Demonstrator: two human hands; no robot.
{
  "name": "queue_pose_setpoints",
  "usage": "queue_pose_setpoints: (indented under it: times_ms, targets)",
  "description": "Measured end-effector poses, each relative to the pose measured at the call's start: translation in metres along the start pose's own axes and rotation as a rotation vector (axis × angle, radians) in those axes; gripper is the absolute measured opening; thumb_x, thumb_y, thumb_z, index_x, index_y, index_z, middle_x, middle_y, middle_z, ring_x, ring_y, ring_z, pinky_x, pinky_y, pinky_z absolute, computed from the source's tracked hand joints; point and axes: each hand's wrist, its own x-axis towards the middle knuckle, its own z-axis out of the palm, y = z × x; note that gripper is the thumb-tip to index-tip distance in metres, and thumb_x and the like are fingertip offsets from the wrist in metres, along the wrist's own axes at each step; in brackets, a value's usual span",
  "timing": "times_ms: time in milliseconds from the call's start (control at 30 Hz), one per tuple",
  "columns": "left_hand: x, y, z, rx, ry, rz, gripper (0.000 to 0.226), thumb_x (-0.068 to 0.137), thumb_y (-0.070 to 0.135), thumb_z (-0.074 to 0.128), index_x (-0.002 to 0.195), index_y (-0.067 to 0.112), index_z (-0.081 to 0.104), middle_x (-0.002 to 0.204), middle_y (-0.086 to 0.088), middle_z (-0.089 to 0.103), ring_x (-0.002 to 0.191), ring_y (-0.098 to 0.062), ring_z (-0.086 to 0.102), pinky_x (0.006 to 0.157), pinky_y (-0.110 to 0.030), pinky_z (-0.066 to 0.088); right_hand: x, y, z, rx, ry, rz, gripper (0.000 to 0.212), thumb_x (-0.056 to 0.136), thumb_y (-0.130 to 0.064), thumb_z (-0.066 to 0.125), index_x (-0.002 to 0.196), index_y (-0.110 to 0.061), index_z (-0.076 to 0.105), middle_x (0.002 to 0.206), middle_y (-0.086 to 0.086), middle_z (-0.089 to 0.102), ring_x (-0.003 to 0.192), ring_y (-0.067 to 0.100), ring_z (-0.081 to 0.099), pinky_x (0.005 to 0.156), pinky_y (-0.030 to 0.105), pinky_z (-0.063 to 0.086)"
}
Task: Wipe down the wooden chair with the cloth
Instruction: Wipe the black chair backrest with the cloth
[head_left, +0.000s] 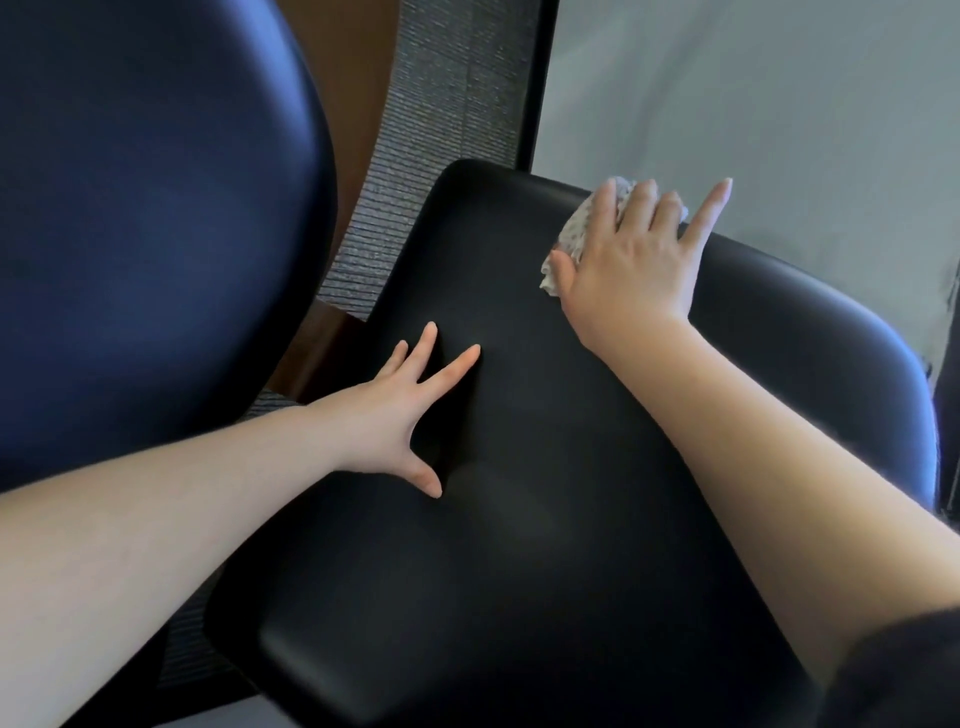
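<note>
Right grip (631, 260) clutches cloth (576, 228) under palm at chair (519, 519) far edge.

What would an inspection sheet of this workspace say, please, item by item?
Surface: black chair seat, smooth and dark.
Job's things: white cloth, crumpled, at the seat's far edge.
Clutter: nothing seen.
Grippers: left hand flat on the seat, fingers spread; right hand holds the cloth down.
Cables: nothing seen.
Surroundings: blue chair at left, grey carpet, pale wall.
</note>
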Motion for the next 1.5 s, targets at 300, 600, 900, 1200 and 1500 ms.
queue_pose_setpoints:
  times_ms: [300,600,900,1200,1500]
  targets:
    - [0.001,-0.009,0.006,-0.020,0.034,0.002,0.138,0.061,0.053,0.085,0.136,0.061,-0.030,0.149,0.012,-0.045,0.143,-0.015,-0.030,0.117,-0.043,0.031,0.047,-0.035,-0.003,-0.052,-0.128,0.029,0.073,0.099,-0.055,0.022,0.132,0.007,0.042,0.117,0.027,0.056,0.109,0.045,0.053,0.116,0.061,0.012]
    - [-0.003,-0.027,0.014,-0.041,0.015,-0.007,0.136,0.063,0.055,0.084,0.136,0.061,-0.030,0.150,0.012,-0.043,0.143,-0.014,-0.029,0.119,-0.041,0.027,0.043,-0.044,0.011,-0.035,0.000,-0.173,0.075,0.098,-0.056,0.026,0.148,-0.001,0.024,0.149,0.022,0.033,0.134,0.042,0.034,0.113,0.067,-0.001]
    - [-0.030,-0.049,0.036,-0.041,-0.098,-0.036,0.135,0.064,0.056,0.083,0.135,0.060,-0.031,0.150,0.010,-0.043,0.143,-0.015,-0.027,0.121,-0.045,0.018,-0.036,-0.046,0.019,-0.091,-0.084,-0.580,0.071,0.099,-0.052,0.009,0.156,-0.012,-0.006,0.163,0.013,-0.015,0.148,0.035,-0.018,0.111,0.070,-0.007]
    - [-0.064,-0.065,0.065,0.053,-0.163,-0.052,0.136,0.061,0.061,0.082,0.128,0.060,-0.037,0.144,0.009,-0.047,0.147,-0.022,-0.022,0.120,-0.045,0.021,-0.121,-0.069,0.023,0.019,-0.240,-0.730,0.073,0.099,-0.055,0.013,0.156,-0.011,-0.001,0.163,0.012,-0.013,0.149,0.033,-0.016,0.111,0.069,-0.009]
    - [-0.097,-0.072,0.092,0.022,-0.161,-0.061,0.132,0.066,0.056,0.082,0.136,0.052,-0.030,0.155,0.002,-0.038,0.148,-0.023,-0.017,0.122,-0.043,0.016,-0.202,-0.095,0.012,0.157,-0.359,-0.811,0.073,0.100,-0.055,0.013,0.156,-0.011,-0.001,0.163,0.012,-0.013,0.149,0.033,-0.015,0.112,0.067,-0.006]
